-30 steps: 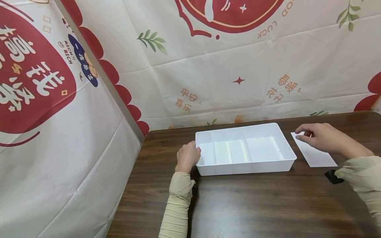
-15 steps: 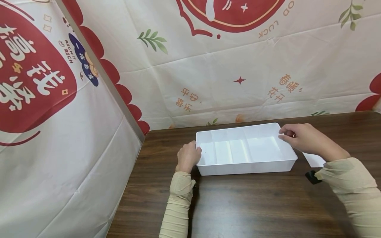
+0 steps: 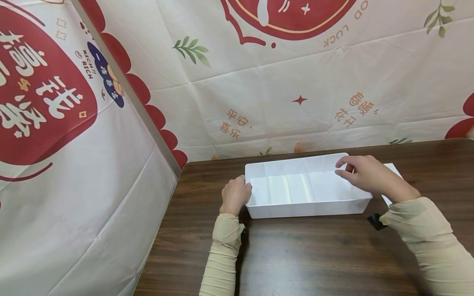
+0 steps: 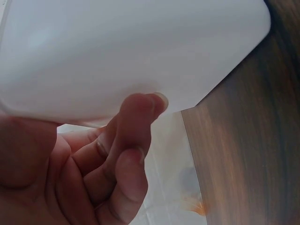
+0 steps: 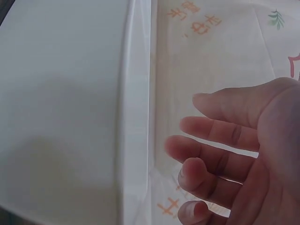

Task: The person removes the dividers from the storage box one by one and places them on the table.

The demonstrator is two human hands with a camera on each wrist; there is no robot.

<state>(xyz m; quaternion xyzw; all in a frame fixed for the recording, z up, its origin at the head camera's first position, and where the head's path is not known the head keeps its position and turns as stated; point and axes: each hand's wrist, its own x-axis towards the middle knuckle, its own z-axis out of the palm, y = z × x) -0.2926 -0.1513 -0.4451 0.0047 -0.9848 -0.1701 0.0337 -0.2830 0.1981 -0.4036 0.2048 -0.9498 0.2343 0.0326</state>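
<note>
"Leftward went the right grip [image 3: 364, 174]: a second earlier it was over the white sheet [image 3: 393, 168], and then it was above the right end of the tray [image 3: 307, 209]."

"Was it holding anything?"

"It was empty. From the right wrist view, its thumb [image 5: 234, 101] and fingers [image 5: 206, 152] stood apart, the fingers loosely bent."

"And the left grip [image 3: 235, 195], had that moved too?"

"No, it kept its place, pinching the tray's left end, thumb at the rim. Its own wrist view showed a fingertip against the white plastic, the other fingers curled."

"Where was the tray, exactly?"

"Upright on the brown wood-grain counter [image 3: 307, 250], towards the back edge, long side running left to right. Low ridges crossed its floor."

"And the sheet?"

"It lay on the counter just right of the tray, partly hidden by the right wrist. A small black object [image 3: 376, 222] showed beside the cuff of the beige right sleeve [image 3: 426, 238]. Behind everything hung a white cloth [image 3: 259, 94], printed in red, orange and green."
</note>
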